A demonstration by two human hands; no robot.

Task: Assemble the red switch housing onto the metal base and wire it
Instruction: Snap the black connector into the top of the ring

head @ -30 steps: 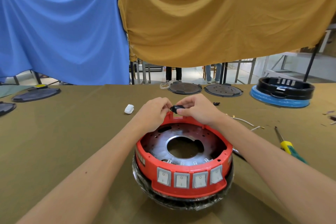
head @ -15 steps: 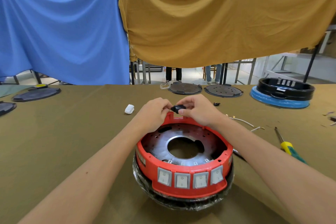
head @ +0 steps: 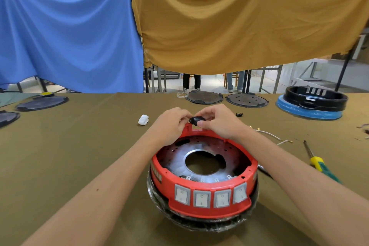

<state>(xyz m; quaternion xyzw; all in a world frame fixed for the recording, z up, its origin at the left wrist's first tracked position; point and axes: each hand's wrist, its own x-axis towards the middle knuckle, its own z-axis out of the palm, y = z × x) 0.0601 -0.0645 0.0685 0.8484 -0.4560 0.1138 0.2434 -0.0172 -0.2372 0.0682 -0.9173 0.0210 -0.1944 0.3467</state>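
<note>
The red switch housing point(head: 201, 208), a ring with several grey rocker switches on its near face, sits around the perforated metal base point(head: 179, 161) on a plastic-wrapped round body. Just above the ring's far rim, a small black socket part point(head: 196, 120) is pinched between both hands. My left hand point(head: 171, 124) holds its left side, and my right hand point(head: 216, 121) grips its right side with thumb and fingers. A rectangular cutout in the far rim lies right below the part.
White wires point(head: 273, 137) and a yellow-green screwdriver point(head: 319, 163) lie to the right. A white plastic piece point(head: 143, 120) and a small black clip point(head: 239, 114) rest beyond the hands. Dark discs point(head: 204, 97) and a black ring on a blue base point(head: 311, 104) line the far edge.
Both hands have lifted slightly and turned the black part a little at the far rim; everything else stays where it was.
</note>
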